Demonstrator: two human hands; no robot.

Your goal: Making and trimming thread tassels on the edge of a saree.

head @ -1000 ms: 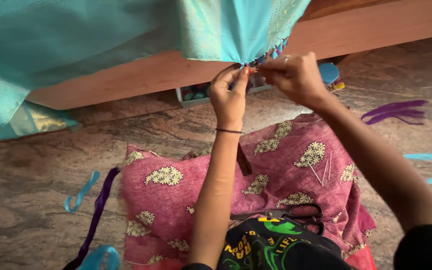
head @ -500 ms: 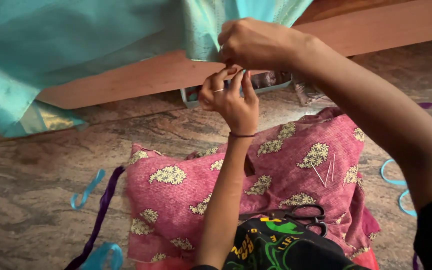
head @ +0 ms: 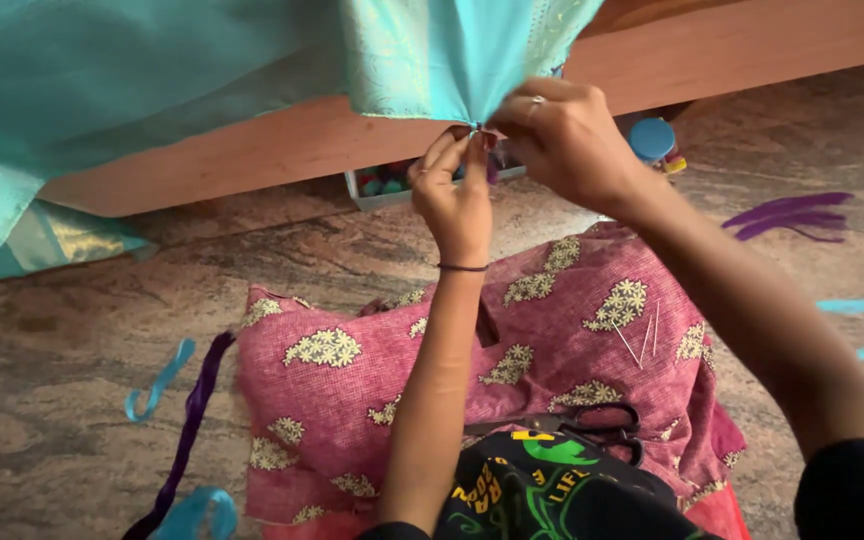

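A gathered point of turquoise cloth (head: pixel 452 60) hangs at the upper centre of the frame, draped over a wooden ledge (head: pixel 252 160) that runs across the top. Both hands meet at that point. The left hand (head: pixel 457 195) reaches up from below, fingers curled, fingertips pinching the bunched edge. The right hand (head: pixel 567 140) comes in from the right with a ring on one finger, closed tight on the same gathered tip. Both forearms rise from the lower edge of the frame, the left nearly vertical, the right slanting.

Behind the hands, under the ledge, sits a shallow tray (head: pixel 382 190) of small items, partly hidden by them, and a blue-lidded jar (head: pixel 652 140). Below lies one pink patterned cushion (head: pixel 352 370), with two needles (head: pixel 642 335) stuck in it and one pair of black scissors (head: pixel 602 420). Purple ribbon (head: pixel 787 212) lies at the right, blue ribbon (head: pixel 157 380) at the lower left on the stone floor (head: pixel 72 320).
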